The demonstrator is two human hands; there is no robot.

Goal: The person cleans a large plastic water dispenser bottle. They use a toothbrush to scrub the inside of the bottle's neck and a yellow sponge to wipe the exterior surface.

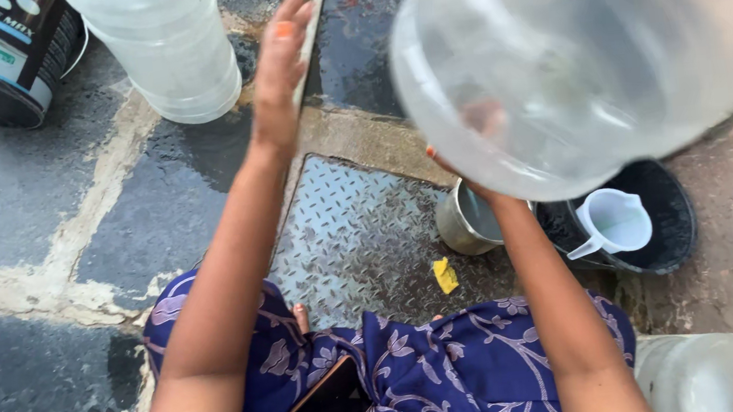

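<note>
The right hand (468, 147) holds a big clear jug (584, 51) tilted up above a steel pot (466, 219) — its fingers show blurred through the plastic, pressed to the base. The left hand (280, 66) hangs open, fingers straight and together, over wet stone paving (45, 219) beside a ridged metal plate (351, 234) — a black basin (667, 213) holding a white cup (614, 220) stands nearby.

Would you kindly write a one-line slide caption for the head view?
Right hand lifts a large clear water jug; open left hand reaches forward, above a steel pot and white jug.
</note>
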